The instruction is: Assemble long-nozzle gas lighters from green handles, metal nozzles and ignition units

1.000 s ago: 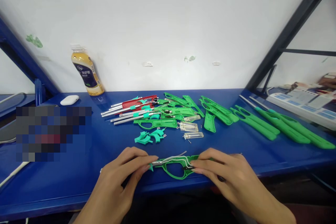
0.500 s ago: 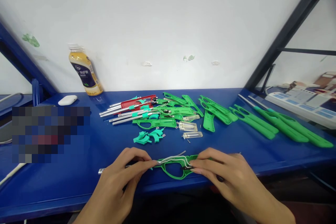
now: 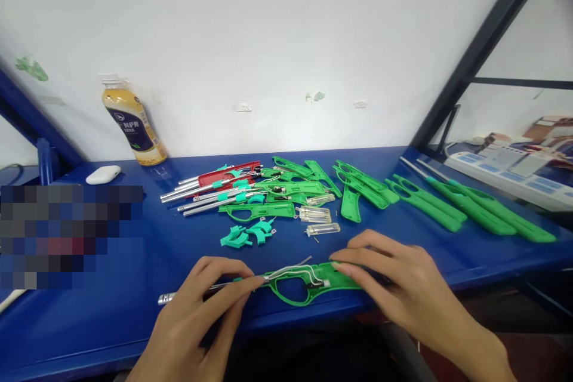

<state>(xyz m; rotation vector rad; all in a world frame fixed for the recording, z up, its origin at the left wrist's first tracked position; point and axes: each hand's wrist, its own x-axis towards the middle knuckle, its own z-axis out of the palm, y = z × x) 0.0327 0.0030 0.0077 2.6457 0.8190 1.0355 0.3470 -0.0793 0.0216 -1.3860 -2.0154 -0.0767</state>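
An open green lighter half-shell (image 3: 290,298) lies at the table's front edge, its inside facing up. White wires (image 3: 298,268) curve over its trigger loop to a black igniter (image 3: 316,285) seated in the handle. My left hand (image 3: 210,298) pinches the neck, where the wires meet the metal tube (image 3: 166,298); the tube's tip sticks out left of the hand. My right hand (image 3: 385,268) is closed over the handle end, fingertips on its upper edge and thumb on the inside. Its palm hides the end of the handle.
Behind lie green and red half-shells with metal tubes (image 3: 179,194), teal triggers (image 3: 237,236) and clear fuel tanks (image 3: 323,228). Whole-looking green lighters (image 3: 483,209) lie right, by a white power strip (image 3: 514,182). A drink bottle (image 3: 134,125) and white earbud case (image 3: 104,174) stand back left.
My right hand has moved from the igniter to the handle end, uncovering the igniter in the shell. The left hand keeps its pinch on the neck. The view has shifted slightly.
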